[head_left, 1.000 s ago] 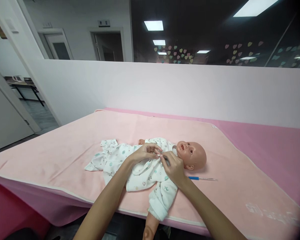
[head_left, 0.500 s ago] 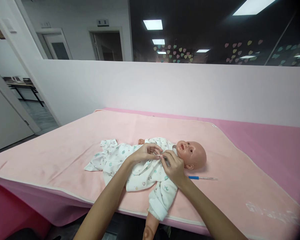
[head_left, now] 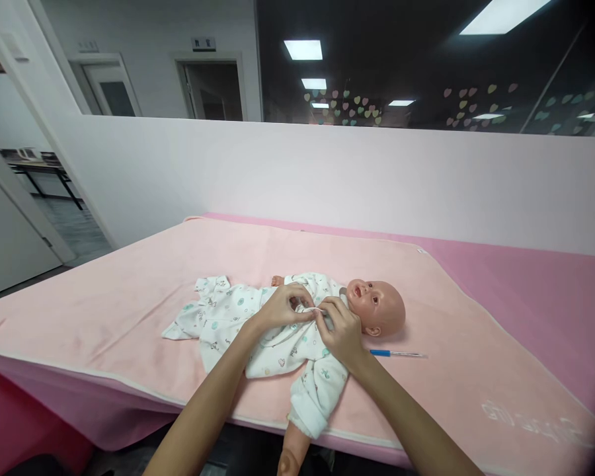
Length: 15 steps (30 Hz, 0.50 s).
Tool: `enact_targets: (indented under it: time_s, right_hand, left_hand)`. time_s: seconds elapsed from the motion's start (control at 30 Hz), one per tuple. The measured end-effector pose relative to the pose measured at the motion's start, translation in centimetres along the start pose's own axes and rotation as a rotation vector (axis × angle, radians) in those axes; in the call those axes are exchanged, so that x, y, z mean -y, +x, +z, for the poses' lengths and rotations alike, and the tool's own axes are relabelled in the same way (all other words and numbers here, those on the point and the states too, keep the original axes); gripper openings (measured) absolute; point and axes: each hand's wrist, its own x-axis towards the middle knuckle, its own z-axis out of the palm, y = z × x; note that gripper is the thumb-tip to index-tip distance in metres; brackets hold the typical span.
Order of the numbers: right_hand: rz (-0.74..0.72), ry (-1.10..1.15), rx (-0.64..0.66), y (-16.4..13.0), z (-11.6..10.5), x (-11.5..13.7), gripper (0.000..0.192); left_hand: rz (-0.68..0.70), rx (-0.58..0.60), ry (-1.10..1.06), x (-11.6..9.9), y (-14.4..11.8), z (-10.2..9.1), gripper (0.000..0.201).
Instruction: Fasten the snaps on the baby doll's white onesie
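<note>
Fingers of the left hand (head_left: 286, 307) curl further inward than before, pinching a thin white cloth strip (head_left: 312, 309) over a smooth plastic doll (head_left: 377, 307); the right hand (head_left: 342, 328) grasps it too. Near the doll's head lies a slim blue-handled rod (head_left: 389, 354). Soft printed clothes (head_left: 280, 356) cover the doll, on a pink blanket (head_left: 129, 311); beyond it stands a flat wall (head_left: 377, 185).

Wht baby outfit (head_left: 228, 311) w/ sm. teal, green & pink prints, pinkish-tan doll (head_left: 385, 308), blue-handled tool (head_left: 380, 353) w/ silvery shaft, lt. peach mat (head_left: 143, 264) w/ wht edging, deeper pink sheet (head_left: 565, 311), plain wht wall (head_left: 327, 178), blk window (head_left: 401, 39) w/ pastel multicol. hearts (head_left: 365, 102)
</note>
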Motion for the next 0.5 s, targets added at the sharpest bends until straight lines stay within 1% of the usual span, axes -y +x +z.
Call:
enact_targets:
  time_s: [0.07,0.13,0.23,0.33,0.5]
  right_hand:
    - [0.011,0.002,0.011,0.0,0.0,-0.01,0.011]
    - [0.016,-0.003,0.02,0.01,0.0,-0.02,0.012]
    - [0.017,-0.015,0.038,0.07,-0.03,-0.03,0.012]
    - [0.022,-0.022,0.053,0.12,-0.05,-0.03,0.012]
    - [0.015,-0.035,0.04,0.16,-0.01,-0.05,0.014]
  left_hand:
    - [0.036,-0.007,0.029,0.04,0.0,-0.14,0.022]
    - [0.04,-0.015,0.064,0.1,-0.02,-0.38,0.022]
    - [0.024,0.043,0.098,0.21,-0.1,-0.81,0.022]
    - [0.004,0.097,0.083,0.38,-0.19,-0.95,0.022]
    - [-0.053,0.067,0.003,0.85,-0.27,-0.36,0.023]
